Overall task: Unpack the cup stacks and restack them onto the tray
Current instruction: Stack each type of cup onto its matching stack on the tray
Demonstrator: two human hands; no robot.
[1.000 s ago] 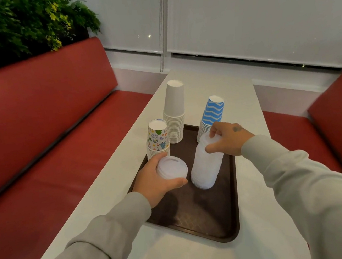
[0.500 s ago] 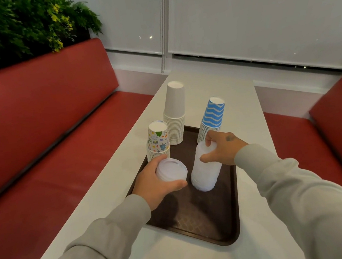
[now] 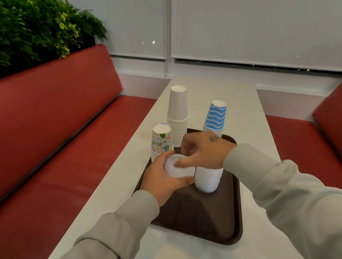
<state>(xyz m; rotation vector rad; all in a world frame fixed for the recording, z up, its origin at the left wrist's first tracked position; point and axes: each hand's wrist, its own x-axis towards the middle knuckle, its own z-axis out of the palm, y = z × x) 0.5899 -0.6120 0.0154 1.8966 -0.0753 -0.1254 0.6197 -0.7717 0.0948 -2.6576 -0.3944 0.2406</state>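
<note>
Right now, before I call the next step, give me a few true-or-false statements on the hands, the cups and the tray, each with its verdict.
1. The left hand grips a white lid. True.
2. The right hand rests idle on the table. False: it reaches across, and its thumb lies on the white lid.
3. The blue wavy cup stack lies on its side. False: it stands upright, base up.
4. The tray is red. False: it is dark brown; the bench is red.
5. The plain white cup stack stands taller than the patterned cup stack. True.
</note>
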